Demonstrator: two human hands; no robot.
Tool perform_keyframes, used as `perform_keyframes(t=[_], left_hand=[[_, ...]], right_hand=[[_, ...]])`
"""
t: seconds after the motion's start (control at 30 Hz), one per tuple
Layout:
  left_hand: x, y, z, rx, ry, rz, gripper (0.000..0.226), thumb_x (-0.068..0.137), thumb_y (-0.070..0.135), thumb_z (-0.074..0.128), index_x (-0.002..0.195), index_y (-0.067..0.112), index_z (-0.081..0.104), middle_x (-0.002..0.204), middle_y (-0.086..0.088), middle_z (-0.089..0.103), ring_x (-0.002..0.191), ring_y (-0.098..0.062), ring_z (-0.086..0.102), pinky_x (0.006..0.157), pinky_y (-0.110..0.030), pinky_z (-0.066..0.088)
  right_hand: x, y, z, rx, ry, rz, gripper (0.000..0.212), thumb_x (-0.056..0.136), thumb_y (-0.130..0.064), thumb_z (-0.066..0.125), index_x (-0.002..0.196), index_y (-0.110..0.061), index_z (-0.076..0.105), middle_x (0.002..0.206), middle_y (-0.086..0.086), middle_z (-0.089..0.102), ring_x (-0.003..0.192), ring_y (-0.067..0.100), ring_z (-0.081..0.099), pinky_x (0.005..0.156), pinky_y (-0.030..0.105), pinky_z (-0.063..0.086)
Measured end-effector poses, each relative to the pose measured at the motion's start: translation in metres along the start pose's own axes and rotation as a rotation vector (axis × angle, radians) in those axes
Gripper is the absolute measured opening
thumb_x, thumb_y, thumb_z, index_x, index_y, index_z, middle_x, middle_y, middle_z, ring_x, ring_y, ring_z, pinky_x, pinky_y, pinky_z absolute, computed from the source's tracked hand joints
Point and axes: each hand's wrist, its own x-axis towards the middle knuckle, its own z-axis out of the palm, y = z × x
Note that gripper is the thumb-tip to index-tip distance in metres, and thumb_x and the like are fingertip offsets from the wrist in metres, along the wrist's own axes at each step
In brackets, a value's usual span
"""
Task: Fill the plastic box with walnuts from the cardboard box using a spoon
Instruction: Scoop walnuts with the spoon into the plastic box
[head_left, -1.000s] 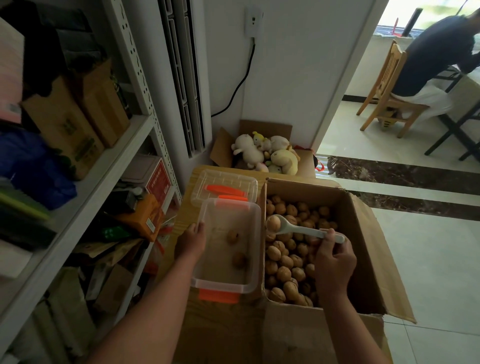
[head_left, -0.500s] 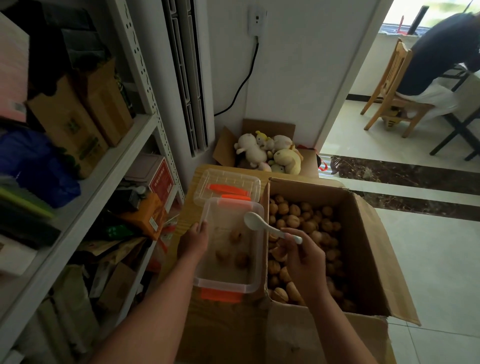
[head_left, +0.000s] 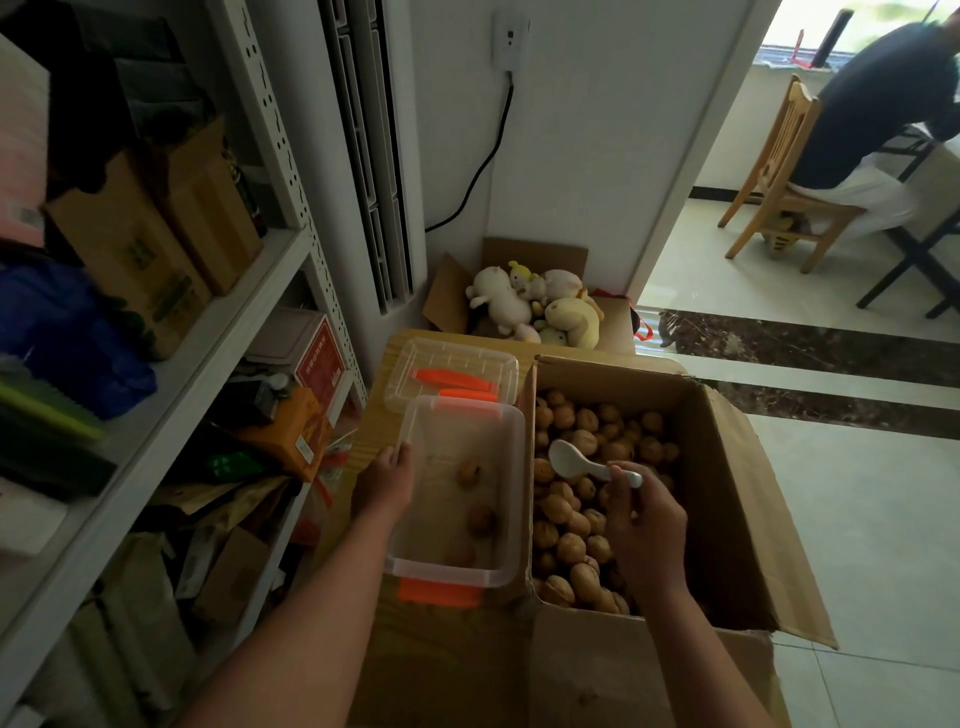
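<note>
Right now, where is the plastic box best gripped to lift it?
Grip the plastic box at its near short end, under the rim above the orange latch, coming from the near side. Its right wall stands against the cardboard box, likely leaving fingers no room; the left hand holds the left rim.

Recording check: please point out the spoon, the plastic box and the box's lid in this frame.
spoon (head_left: 573, 460): head view, on its white bowl.
plastic box (head_left: 440, 512): head view, on a bare part of its floor.
lid (head_left: 457, 358): head view, on its clear top.
</note>
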Motion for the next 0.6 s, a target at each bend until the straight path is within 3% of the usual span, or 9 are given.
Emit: perform_keyframes(t=[0.1, 0.23, 0.3, 0.43, 0.6], left_hand=[[-0.002, 0.001, 0.000, 0.001, 0.005, 0.001, 0.053, 0.100, 0.048, 0.030, 0.135, 0.014, 0.050, 0.132, -0.011, 0.055, 0.117, -0.030, 0.052, 0.088, -0.036, 0.041], [-0.004, 0.003, 0.000, -0.008, 0.007, 0.004, 0.051, 0.100, 0.046, 0.030, 0.134, 0.014, 0.050, 0.132, -0.011, 0.054, 0.117, -0.029, 0.052, 0.087, -0.034, 0.039], [-0.004, 0.003, -0.001, -0.007, 0.009, 0.006, 0.051, 0.100, 0.047, 0.030, 0.134, 0.014, 0.050, 0.133, -0.011, 0.054, 0.118, -0.030, 0.051, 0.089, -0.035, 0.040], [-0.003, 0.003, -0.001, 0.002, 0.010, 0.006, 0.052, 0.100, 0.047, 0.030, 0.136, 0.014, 0.049, 0.135, -0.011, 0.053, 0.120, -0.030, 0.051, 0.093, -0.036, 0.040], [-0.003, 0.003, 0.000, 0.007, 0.007, -0.002, 0.053, 0.100, 0.047, 0.031, 0.137, 0.014, 0.047, 0.137, -0.010, 0.051, 0.122, -0.030, 0.049, 0.095, -0.037, 0.039]], right_hand=[[-0.002, 0.001, 0.006, -0.033, -0.065, -0.002, 0.021, 0.095, -0.020, 0.052, 0.100, -0.005, 0.066, 0.083, -0.003, 0.064, 0.068, -0.003, 0.057, 0.053, 0.006, 0.041], [-0.005, 0.003, 0.015, -0.104, -0.253, -0.028, 0.020, 0.093, -0.012, 0.055, 0.109, -0.006, 0.065, 0.100, -0.002, 0.064, 0.085, 0.005, 0.060, 0.067, 0.010, 0.046], [-0.007, 0.000, 0.019, -0.112, -0.273, -0.023, 0.018, 0.095, -0.013, 0.052, 0.106, -0.008, 0.065, 0.096, -0.006, 0.062, 0.080, 0.006, 0.060, 0.064, 0.014, 0.050], [-0.006, -0.001, 0.019, -0.067, -0.102, 0.078, 0.017, 0.094, -0.009, 0.053, 0.079, -0.015, 0.059, 0.063, -0.005, 0.057, 0.053, 0.010, 0.057, 0.045, 0.017, 0.043], [-0.009, 0.008, 0.013, 0.073, 0.081, 0.338, 0.016, 0.096, -0.017, 0.048, 0.083, -0.015, 0.057, 0.066, 0.005, 0.062, 0.054, 0.018, 0.062, 0.047, 0.028, 0.048]])
